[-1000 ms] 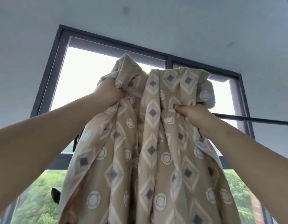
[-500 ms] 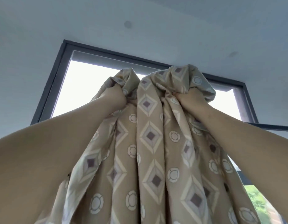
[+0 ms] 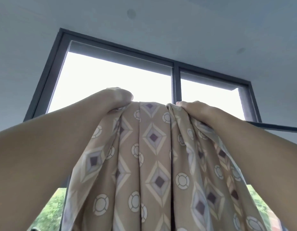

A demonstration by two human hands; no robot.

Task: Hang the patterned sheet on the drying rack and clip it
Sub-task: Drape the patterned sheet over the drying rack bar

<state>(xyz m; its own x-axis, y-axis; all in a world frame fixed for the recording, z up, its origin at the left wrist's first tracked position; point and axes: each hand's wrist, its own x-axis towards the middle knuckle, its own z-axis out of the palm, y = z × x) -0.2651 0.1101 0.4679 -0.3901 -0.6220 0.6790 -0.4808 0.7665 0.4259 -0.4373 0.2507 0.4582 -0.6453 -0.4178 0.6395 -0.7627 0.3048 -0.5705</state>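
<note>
The patterned sheet (image 3: 154, 155) hangs in long folds from the middle of the view down toward 6 o'clock, its gathered top edge held up before the dark-framed window (image 3: 176, 80). At its 11 o'clock corner the left hand (image 3: 117, 100) curls over the edge with cloth bunched beneath it, fingertips hidden on the far side. At 1 o'clock the right hand (image 3: 192, 109) grips a bunch of folds with bent fingers, near the dark rack bar (image 3: 277, 126) that runs off toward 3 o'clock.
</note>
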